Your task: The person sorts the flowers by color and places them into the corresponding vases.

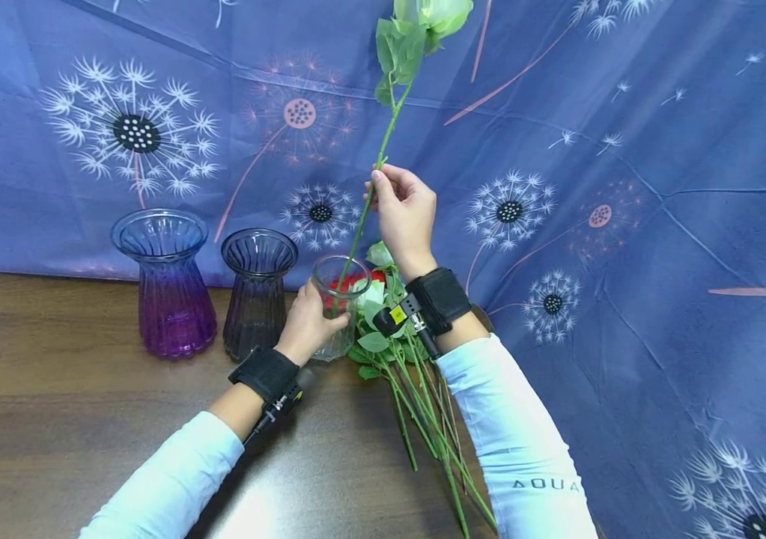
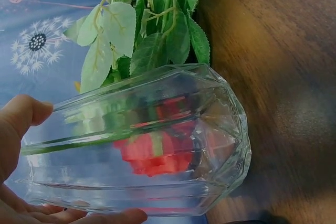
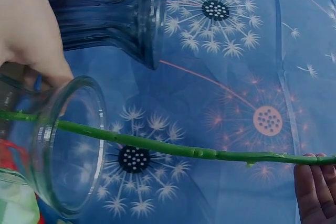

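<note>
My right hand (image 1: 406,213) pinches the green stem (image 1: 391,127) of an artificial white rose (image 1: 442,16) partway along its length. The bloom is up at the top of the head view, partly cut off. The lower stem passes through the mouth of a clear glass vase (image 1: 342,277). Around that vase's side curls my left hand (image 1: 311,322), its thumb toward me. In the left wrist view, the vase (image 2: 220,145) shows facets and the stem inside it. Red petals (image 2: 155,153) are visible through the glass, with green leaves (image 2: 157,51) beyond.
Left of the clear vase stand a dark grey glass vase (image 1: 257,299) and a blue-purple one (image 1: 170,299). More artificial flowers lie to the right, their stems (image 1: 436,427) reaching toward the front of the wooden table (image 1: 39,419). A blue dandelion-print cloth (image 1: 625,187) hangs behind.
</note>
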A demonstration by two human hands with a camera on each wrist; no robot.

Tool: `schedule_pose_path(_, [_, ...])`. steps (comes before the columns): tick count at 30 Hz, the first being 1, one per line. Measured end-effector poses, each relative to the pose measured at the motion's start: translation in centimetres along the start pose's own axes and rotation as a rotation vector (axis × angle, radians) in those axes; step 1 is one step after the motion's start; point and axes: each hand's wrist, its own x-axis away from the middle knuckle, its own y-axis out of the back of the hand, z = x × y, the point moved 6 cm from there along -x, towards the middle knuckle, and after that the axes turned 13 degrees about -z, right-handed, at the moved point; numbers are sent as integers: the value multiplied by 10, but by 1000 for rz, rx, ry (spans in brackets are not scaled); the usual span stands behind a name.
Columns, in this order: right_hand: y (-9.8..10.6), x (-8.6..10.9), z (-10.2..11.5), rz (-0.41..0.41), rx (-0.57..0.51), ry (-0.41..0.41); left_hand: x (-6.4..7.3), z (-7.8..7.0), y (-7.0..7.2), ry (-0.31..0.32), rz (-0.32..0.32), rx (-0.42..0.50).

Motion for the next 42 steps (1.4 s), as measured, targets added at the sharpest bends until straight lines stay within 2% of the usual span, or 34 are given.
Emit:
schedule_pose_path(6, [-4, 5, -10, 36, 40, 3, 0, -2, 5, -12, -29, 15])
schedule_pose_path(10, [-4, 7, -15, 34, 33, -9, 1, -4, 4, -24, -24, 5])
schedule_pose_path(24, [-5, 14, -33, 40, 72, -17, 2, -2, 0, 21, 4, 11])
schedule_pose_path(35, [-8, 21, -51, 68, 84, -76, 3, -1, -1, 18, -3, -3])
schedule_pose_path(42, [-9, 22, -55, 69, 56, -93, 3, -3, 0, 10, -16, -12])
